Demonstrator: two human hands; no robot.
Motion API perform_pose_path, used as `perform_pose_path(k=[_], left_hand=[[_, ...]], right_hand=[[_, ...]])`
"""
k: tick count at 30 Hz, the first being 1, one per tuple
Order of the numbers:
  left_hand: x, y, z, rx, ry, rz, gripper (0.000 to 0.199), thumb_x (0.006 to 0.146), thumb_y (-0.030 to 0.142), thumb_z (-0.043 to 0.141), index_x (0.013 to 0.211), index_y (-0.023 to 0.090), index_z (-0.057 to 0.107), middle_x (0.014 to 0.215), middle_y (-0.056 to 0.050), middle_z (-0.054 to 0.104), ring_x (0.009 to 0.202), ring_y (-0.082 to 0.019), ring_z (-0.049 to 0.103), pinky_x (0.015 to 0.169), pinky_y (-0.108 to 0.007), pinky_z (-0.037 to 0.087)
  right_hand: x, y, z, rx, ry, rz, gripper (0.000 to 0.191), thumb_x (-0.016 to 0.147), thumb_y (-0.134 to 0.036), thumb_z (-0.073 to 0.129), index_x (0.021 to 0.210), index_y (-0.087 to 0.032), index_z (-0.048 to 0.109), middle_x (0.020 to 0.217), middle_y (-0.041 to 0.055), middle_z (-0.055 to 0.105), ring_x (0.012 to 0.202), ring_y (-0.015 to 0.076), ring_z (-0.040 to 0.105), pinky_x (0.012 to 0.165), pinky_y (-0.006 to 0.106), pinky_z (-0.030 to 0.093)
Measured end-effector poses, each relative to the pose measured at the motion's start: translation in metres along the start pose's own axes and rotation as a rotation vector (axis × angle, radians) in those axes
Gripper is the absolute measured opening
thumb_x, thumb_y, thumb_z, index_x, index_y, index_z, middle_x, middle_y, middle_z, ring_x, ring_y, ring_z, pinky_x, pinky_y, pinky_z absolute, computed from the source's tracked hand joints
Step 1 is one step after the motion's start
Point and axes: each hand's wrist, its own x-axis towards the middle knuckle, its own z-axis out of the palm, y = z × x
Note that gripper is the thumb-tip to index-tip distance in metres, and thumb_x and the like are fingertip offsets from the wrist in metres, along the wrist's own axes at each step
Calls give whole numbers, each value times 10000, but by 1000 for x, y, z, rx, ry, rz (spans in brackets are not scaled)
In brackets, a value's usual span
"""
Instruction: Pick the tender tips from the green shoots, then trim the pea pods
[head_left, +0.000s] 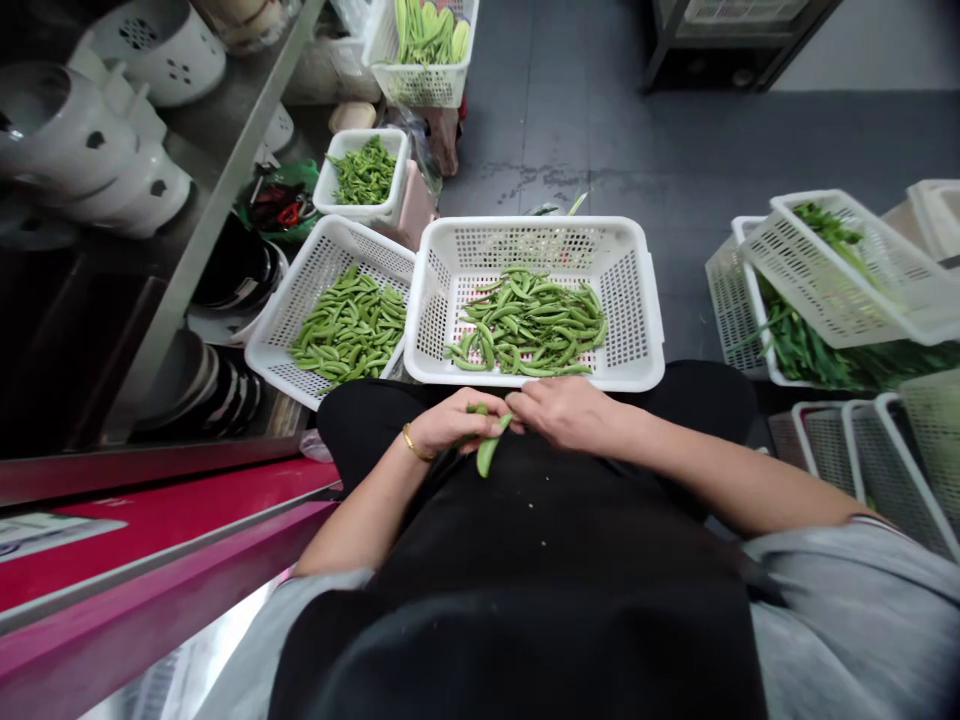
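Over the black apron, my left hand (457, 420), with a gold bangle at the wrist, is closed on a green sugar snap pea pod (486, 457) that hangs below the fingers. Another bit of green shows between its thumb and fingers. My right hand (562, 408) meets it from the other side, fingertips pinched together at the pod's upper end; they partly hide that end. Just beyond the hands, a white perforated basket (649, 300) holds a heap of pea pods (536, 320). To its left, a tilted white basket (289, 300) holds more pods (351, 325).
Farther left stand a small white tub (326, 190) of green trimmings and a basket (420, 88) of long green vegetables. A metal shelf (217, 200) with white pots runs along the left. Stacked baskets (832, 270) with leafy greens stand right, on the grey tiled floor (570, 110).
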Motion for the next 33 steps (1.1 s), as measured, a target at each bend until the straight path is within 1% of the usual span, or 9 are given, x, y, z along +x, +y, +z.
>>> perform_pose_path(k=[3,7,11,14,17,21,23,27,33], left_hand=[[3,0,12,22,119,67,336,767,427,641,748,96,686,480,-34,556,392,-74,445,394,-184,291],[20,-7,31,-234,484,276,329,756,442,661,677,127,606,473,7,537,363,-57,412,383,-184,300],[27,-9,19,-405,770,366,304,728,409,698,714,122,598,505,11,562,375,-61,452,380,-177,343],[15,-7,-9,-508,703,374,304,700,398,723,726,119,605,494,18,544,358,-56,420,344,-167,317],[3,-7,-22,-548,388,282,319,692,409,735,710,117,608,442,40,452,332,-42,340,311,-151,259],[5,-11,-10,-473,97,163,351,737,449,695,705,108,618,429,38,407,316,-47,323,297,-157,227],[9,-12,-3,-427,47,136,372,754,475,670,715,108,625,431,35,412,310,-50,328,301,-167,227],[7,-7,2,-236,85,53,392,681,506,720,718,126,629,433,26,458,312,-57,330,324,-185,235],[-3,5,27,223,565,266,94,625,192,774,693,167,715,639,-58,609,653,-146,554,595,-217,413]], right_hand=[[16,-11,2,-110,-27,-32,222,912,-168,387,924,-125,605,756,82,636,605,153,543,512,264,250],[29,-15,7,-148,132,231,292,934,-226,352,830,-117,602,694,94,623,591,155,525,506,281,202],[21,-14,14,-65,173,231,371,953,-284,321,774,-123,603,665,82,620,573,139,506,520,276,224],[-8,0,8,129,-11,19,359,955,-306,348,769,-154,614,651,37,614,546,114,490,533,252,274],[-29,18,-4,220,-159,-27,278,916,-387,467,903,-181,653,656,14,622,547,117,511,526,237,306],[-9,15,-15,17,77,124,378,936,-397,422,1154,-136,585,875,99,659,692,166,573,559,259,345],[11,5,-16,-86,133,67,342,961,-300,352,1132,-113,582,894,117,646,723,173,570,586,270,353],[31,0,-10,-130,53,-163,282,934,-163,325,983,-111,597,803,99,623,675,162,533,592,276,342],[23,0,1,439,189,-7,260,932,-242,375,804,-144,579,668,26,597,592,105,514,573,213,360]])
